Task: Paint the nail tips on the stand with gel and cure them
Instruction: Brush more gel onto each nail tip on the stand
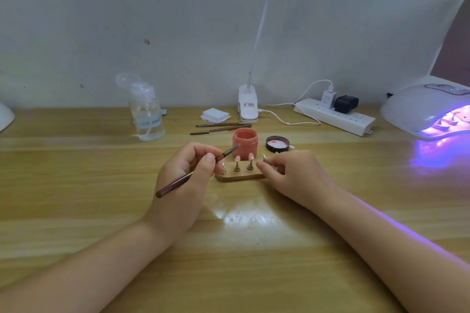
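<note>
The left hand is holding a slim brown brush in a curled grip, bristles pointing toward two o'clock. The right hand is pinching a small peg at three o'clock of the wooden nail-tip stand on the tabletop.

Coral-pink gel jar, brown brush, violet-glowing white lamp.

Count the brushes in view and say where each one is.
3. One brush is held in the left hand over the wooden stand. Two spare brushes lie side by side on the table behind the pink gel jar.
</note>
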Action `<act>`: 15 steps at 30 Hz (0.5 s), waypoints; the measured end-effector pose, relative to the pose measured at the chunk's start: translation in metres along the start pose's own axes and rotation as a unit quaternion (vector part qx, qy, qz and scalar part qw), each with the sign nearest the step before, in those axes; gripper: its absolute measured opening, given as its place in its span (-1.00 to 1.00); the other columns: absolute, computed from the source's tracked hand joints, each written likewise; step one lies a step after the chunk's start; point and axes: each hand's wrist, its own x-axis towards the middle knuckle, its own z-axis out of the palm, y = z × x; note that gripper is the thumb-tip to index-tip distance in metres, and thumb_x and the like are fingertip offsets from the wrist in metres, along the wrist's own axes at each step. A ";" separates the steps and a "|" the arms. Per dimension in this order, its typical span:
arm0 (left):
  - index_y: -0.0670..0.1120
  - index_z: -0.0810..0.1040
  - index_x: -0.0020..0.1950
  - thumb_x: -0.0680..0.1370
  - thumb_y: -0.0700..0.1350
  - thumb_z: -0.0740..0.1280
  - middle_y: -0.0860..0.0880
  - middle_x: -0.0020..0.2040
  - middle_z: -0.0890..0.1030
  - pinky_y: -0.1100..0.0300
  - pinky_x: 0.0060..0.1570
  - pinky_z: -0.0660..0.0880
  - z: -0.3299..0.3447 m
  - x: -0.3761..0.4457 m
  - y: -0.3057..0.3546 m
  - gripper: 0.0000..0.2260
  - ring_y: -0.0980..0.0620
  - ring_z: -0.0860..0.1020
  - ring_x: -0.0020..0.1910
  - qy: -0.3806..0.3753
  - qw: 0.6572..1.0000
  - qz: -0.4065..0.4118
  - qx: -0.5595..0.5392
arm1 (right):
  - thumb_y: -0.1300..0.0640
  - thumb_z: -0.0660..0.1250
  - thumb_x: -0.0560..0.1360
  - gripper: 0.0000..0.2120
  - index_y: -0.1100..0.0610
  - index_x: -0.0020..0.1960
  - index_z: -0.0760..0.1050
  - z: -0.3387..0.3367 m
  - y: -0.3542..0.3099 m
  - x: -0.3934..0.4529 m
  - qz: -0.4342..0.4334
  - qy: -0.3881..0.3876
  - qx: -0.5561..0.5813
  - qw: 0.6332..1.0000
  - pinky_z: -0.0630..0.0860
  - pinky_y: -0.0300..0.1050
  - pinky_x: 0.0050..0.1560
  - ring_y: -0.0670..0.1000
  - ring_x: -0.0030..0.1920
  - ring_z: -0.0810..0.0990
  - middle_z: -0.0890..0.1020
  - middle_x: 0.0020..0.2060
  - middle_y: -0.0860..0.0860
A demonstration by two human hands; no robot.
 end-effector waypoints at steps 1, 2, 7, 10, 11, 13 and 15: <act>-0.04 0.60 -0.07 0.53 -0.12 0.24 0.07 -0.23 0.67 0.44 -0.16 0.47 0.000 0.000 -0.001 -0.86 0.21 0.61 -0.20 0.001 1.000 0.000 0.002 | -0.08 0.26 0.56 -0.67 0.12 -0.09 0.67 0.001 0.000 0.000 0.008 0.008 0.002 1.000 0.37 -0.09 -0.24 0.00 -0.32 0.48 0.56 -0.42 0.03; -0.04 0.60 -0.06 0.55 -0.12 0.27 0.06 -0.23 0.68 0.44 -0.17 0.47 0.001 0.001 -0.001 -0.89 0.21 0.61 -0.21 0.004 1.000 -0.001 0.003 | -0.08 0.25 0.57 -0.68 0.12 -0.09 0.67 0.002 0.000 0.001 0.014 0.012 -0.001 1.000 0.43 -0.08 -0.20 0.01 -0.26 0.52 0.61 -0.37 0.05; -0.02 0.63 -0.11 0.55 -0.19 0.37 0.05 -0.25 0.69 0.40 -0.23 0.49 0.000 0.015 -0.001 -0.91 0.23 0.59 -0.28 0.043 0.998 -0.038 0.000 | -0.09 0.24 0.57 -0.74 -0.01 0.00 0.67 0.004 -0.002 -0.001 0.028 0.016 -0.025 0.999 0.51 -0.11 -0.19 0.03 -0.15 0.58 0.66 -0.24 -0.02; -0.02 0.64 -0.14 0.53 -0.16 0.41 0.04 -0.27 0.69 0.34 -0.24 0.53 -0.006 0.033 0.002 -0.93 0.20 0.60 -0.29 0.075 0.993 -0.083 -0.029 | -0.08 0.22 0.57 -0.76 -0.06 0.01 0.65 0.003 -0.002 -0.002 0.016 0.025 -0.044 0.999 0.45 -0.13 -0.26 0.03 -0.15 0.57 0.65 -0.24 -0.05; -0.02 0.64 -0.14 0.52 -0.16 0.42 0.05 -0.28 0.69 0.34 -0.25 0.53 -0.008 0.039 0.003 -0.94 0.19 0.61 -0.29 0.079 0.992 -0.090 -0.034 | -0.07 0.22 0.57 -0.76 -0.05 0.00 0.65 0.003 -0.003 -0.002 0.013 0.028 -0.049 0.998 0.45 -0.12 -0.26 0.03 -0.15 0.56 0.64 -0.25 -0.04; -0.01 0.64 -0.14 0.50 -0.15 0.45 0.06 -0.27 0.69 0.34 -0.24 0.53 -0.010 0.049 0.006 -0.95 0.18 0.62 -0.27 0.072 0.993 -0.090 -0.029 | -0.04 0.23 0.57 -0.77 -0.02 -0.04 0.66 0.003 -0.004 -0.002 0.011 0.042 -0.039 0.998 0.48 -0.08 -0.25 0.05 -0.17 0.56 0.64 -0.26 -0.03; 0.02 0.64 -0.14 0.50 -0.12 0.43 0.07 -0.27 0.70 0.29 -0.22 0.54 -0.008 0.059 0.010 -0.95 0.16 0.63 -0.25 0.043 0.996 -0.080 0.013 | -0.01 0.28 0.55 -0.80 -0.01 -0.05 0.67 0.003 -0.004 -0.003 0.007 0.067 -0.014 0.998 0.48 -0.08 -0.25 0.06 -0.18 0.57 0.64 -0.28 -0.02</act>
